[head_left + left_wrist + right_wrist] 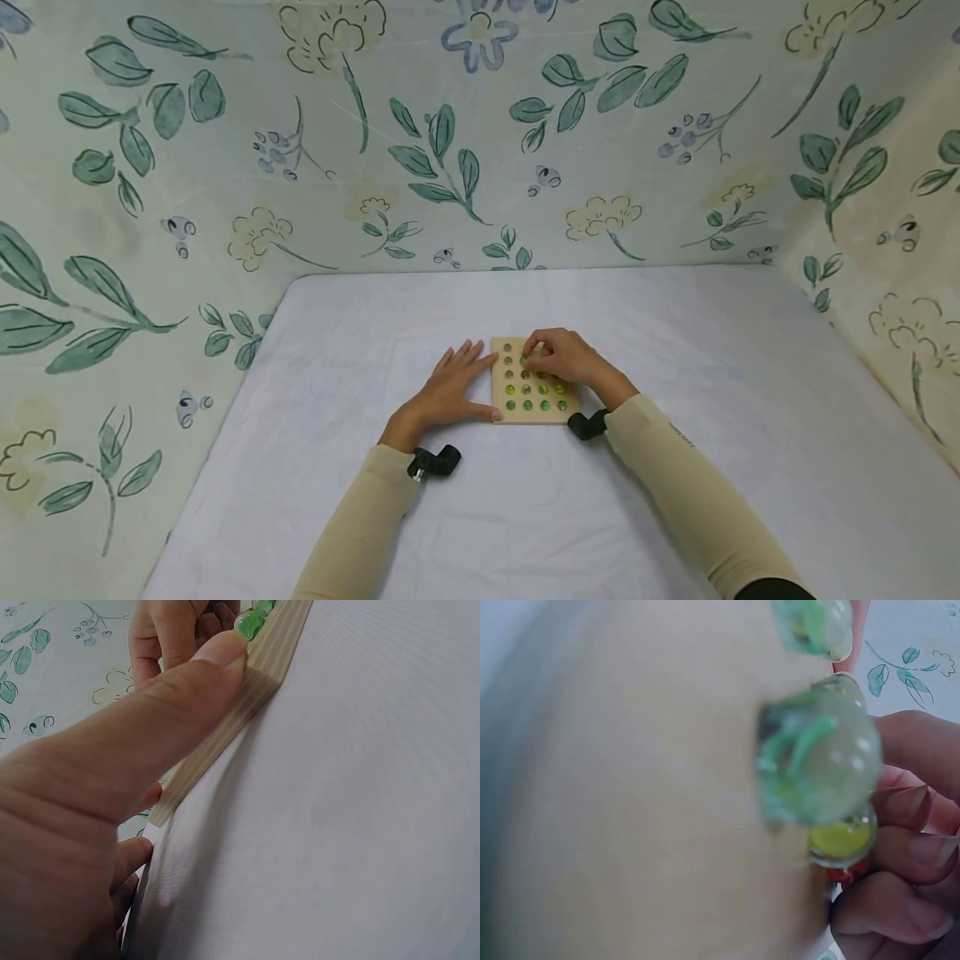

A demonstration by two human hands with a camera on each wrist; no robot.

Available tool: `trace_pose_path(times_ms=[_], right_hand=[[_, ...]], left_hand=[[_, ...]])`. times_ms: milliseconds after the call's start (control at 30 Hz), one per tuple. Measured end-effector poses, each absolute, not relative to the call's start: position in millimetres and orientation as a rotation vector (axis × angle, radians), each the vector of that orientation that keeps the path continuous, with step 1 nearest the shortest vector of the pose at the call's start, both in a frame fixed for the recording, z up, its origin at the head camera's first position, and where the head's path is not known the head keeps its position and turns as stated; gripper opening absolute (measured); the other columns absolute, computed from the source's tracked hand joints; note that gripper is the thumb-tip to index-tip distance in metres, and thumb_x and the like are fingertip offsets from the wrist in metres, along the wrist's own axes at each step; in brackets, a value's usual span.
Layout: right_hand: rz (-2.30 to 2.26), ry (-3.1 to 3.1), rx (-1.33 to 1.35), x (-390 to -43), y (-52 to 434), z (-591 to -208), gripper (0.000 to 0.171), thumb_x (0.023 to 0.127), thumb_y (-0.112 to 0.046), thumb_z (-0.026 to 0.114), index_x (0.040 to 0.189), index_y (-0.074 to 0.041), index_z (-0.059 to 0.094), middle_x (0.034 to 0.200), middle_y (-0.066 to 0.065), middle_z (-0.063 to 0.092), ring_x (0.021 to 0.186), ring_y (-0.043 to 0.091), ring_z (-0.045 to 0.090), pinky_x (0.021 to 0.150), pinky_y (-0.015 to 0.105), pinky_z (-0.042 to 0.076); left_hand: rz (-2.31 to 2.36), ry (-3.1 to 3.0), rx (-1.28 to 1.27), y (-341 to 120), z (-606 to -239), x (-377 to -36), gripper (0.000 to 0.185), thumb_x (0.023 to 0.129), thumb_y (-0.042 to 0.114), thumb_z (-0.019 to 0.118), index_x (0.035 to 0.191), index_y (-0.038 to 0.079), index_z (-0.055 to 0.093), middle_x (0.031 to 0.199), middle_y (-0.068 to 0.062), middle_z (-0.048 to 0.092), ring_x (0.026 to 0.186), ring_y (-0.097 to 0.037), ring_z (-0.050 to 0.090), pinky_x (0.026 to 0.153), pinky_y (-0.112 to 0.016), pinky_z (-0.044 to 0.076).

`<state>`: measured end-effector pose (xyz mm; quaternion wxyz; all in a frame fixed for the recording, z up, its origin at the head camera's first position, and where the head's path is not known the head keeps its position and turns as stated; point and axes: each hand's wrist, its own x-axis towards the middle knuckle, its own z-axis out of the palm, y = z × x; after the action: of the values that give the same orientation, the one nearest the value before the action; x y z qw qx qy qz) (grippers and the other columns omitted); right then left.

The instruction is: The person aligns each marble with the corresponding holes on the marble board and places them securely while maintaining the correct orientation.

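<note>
A light wooden board [536, 417] with rows of round marbles lies flat on the white cloth. Green marbles [527, 405] fill its two near rows; brownish round spots show farther back. My left hand [450, 390] has its fingers spread at the board's left side, with the thumb [217, 660] touching the near corner. Over the far part of the board, my right hand [564, 356] pinches a green marble [523, 360], partly hidden by the fingertips. Close up in the right wrist view are a green marble [821, 757], a yellow one [842, 838] and something red [847, 871].
The white cloth [337, 500] covers the table around the board. Behind and at both sides hangs a patterned curtain [450, 233] with leaves and flowers. A black wrist camera [437, 461] sits on the left wrist, another black camera [587, 425] on the right.
</note>
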<state>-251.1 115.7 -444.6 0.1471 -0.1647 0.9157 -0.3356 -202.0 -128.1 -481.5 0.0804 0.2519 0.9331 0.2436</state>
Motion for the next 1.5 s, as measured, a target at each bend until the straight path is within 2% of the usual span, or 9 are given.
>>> trace_pose_path(times_ms=[567, 967, 1500], right_hand=[[-1.025, 2.579, -0.443, -247.7, 121.6, -437.7, 0.015, 0.091, -0.023, 0.067, 0.103, -0.015, 0.066, 0.069, 0.005, 0.057, 0.058, 0.019, 0.052, 0.05, 0.026, 0.042], [-0.996, 2.632, -0.379, -250.8, 140.6, -438.6, 0.017, 0.091, -0.029, 0.067, 0.103, -0.017, 0.066, 0.073, 0.006, 0.059, 0.063, 0.021, 0.053, 0.053, 0.027, 0.043], [-0.986, 2.69, -0.364, -247.6, 161.7, -439.4, 0.016, 0.09, -0.025, 0.068, 0.102, -0.015, 0.068, 0.067, 0.004, 0.049, 0.06, 0.019, 0.046, 0.051, 0.027, 0.038]], left_hand=[[0.733, 2.794, 0.729, -126.8, -485.2, -199.9, 0.102, 0.073, 0.064, 0.073, 0.154, 0.023, 0.027, 0.161, -0.004, 0.012, 0.148, -0.02, 0.0, 0.119, -0.038, -0.004], [0.741, 2.791, 0.749, -128.4, -484.0, -201.4, 0.102, 0.073, 0.065, 0.071, 0.154, 0.024, 0.026, 0.161, -0.004, 0.011, 0.148, -0.02, -0.001, 0.119, -0.038, -0.005], [0.714, 2.797, 0.761, -127.3, -479.1, -201.8, 0.102, 0.073, 0.065, 0.072, 0.154, 0.022, 0.027, 0.161, -0.006, 0.012, 0.148, -0.022, 0.001, 0.119, -0.039, -0.004]])
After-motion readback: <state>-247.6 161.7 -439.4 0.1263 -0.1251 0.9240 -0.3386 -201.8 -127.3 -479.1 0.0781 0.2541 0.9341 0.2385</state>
